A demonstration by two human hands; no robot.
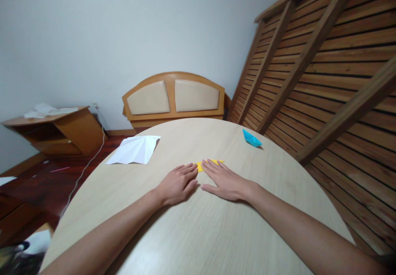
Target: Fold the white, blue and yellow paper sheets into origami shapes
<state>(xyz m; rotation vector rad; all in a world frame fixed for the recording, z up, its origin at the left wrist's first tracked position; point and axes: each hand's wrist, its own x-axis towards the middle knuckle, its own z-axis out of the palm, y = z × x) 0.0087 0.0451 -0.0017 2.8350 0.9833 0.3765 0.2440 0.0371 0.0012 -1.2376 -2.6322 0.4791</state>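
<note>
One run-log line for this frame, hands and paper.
left hand: flat on yellow paper | right hand: flat on it | blue paper boat: apart, far right | white folded paper: left

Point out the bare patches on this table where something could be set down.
Bare table lies between the forearms, near the viewer. Another patch lies between the white paper and blue paper boat. It is crowded where the left hand and right hand press the yellow paper.

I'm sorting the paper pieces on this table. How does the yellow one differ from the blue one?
The yellow paper lies flat, mostly hidden under the left hand and right hand; the blue paper is a raised boat shape, untouched, near the table's far right edge. Both are small folded pieces.
</note>
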